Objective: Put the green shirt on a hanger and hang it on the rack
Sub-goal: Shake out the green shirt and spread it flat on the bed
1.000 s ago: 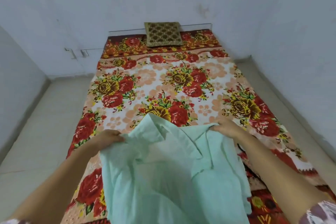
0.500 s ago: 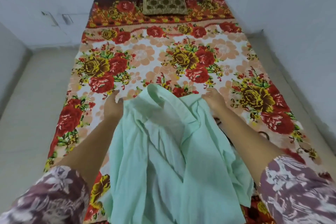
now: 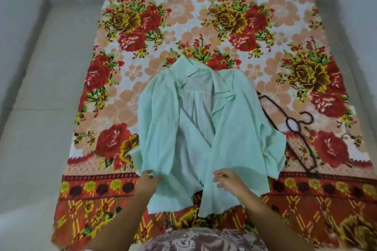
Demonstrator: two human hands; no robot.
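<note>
Fingers (image 3: 151, 175) of the left hand (image 3: 148, 179) are pinched on the shirt (image 3: 234, 128) hem; right hand (image 3: 228, 179) is loose, grasping nothing. Shirt is laid open on the bed (image 3: 142, 47), hanger (image 3: 293, 126) partly covered at right. Risk: snagging if dragged.

Both forearms reached forward, bare. Left hand (image 3: 150, 177) pinched shut, fingers curled. Right hand (image 3: 228, 179) loose, fingers spread, gripping nothing.
</note>
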